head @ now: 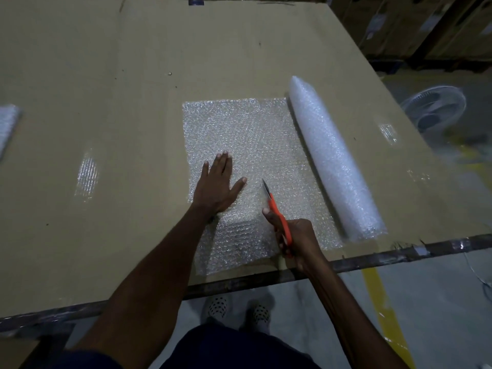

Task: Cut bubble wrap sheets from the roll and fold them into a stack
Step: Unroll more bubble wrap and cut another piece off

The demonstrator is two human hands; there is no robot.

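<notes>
A roll of bubble wrap [335, 161] lies on the cardboard-covered table [106, 75], right of centre. An unrolled sheet [245, 129] stretches from it to the left, flat on the table. My left hand [217, 186] presses flat on the sheet's left part, fingers straight and spread. My right hand [295, 235] grips orange-handled scissors [277, 211] near the table's front edge. The blades point away from me, into the sheet's near part, between my left hand and the roll.
A folded pile of bubble wrap [8, 126] sits at the table's far left edge. Small scraps of clear tape [86, 177] shine on the cardboard. A floor fan [434, 113] stands beyond the table's right edge. Stacked cartons fill the back right.
</notes>
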